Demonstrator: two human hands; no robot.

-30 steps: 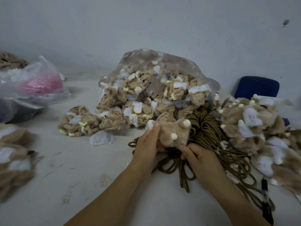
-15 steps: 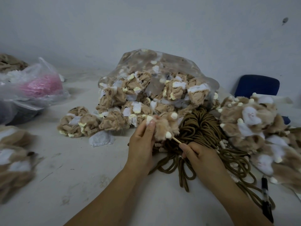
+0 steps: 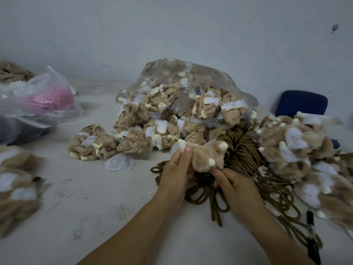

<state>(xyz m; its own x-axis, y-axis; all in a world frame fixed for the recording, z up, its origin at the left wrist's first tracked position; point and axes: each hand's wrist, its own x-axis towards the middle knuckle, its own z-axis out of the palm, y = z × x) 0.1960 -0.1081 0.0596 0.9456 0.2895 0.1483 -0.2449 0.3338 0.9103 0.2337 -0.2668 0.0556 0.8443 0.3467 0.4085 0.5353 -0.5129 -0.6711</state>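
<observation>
Tan plush skin (image 3: 205, 157) held near centre over the brown cords (image 3: 240, 152), pinched at its left tip by the left hand (image 3: 174, 171), gripped from below by the right hand (image 3: 236, 185) (likely to stretch it for shaping). Sits between far bag (image 3: 200, 73) and pile (image 3: 290, 138) at right, handy to both.

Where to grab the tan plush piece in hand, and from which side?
Probably its edges, from the near side: it is limp fur, nothing rigid. The left hand pinches the tan plush piece at its left cream-tipped corner; the right hand pinches the lower edge from below. Behind it lies the brown cord bundle, crowding that side.
</observation>
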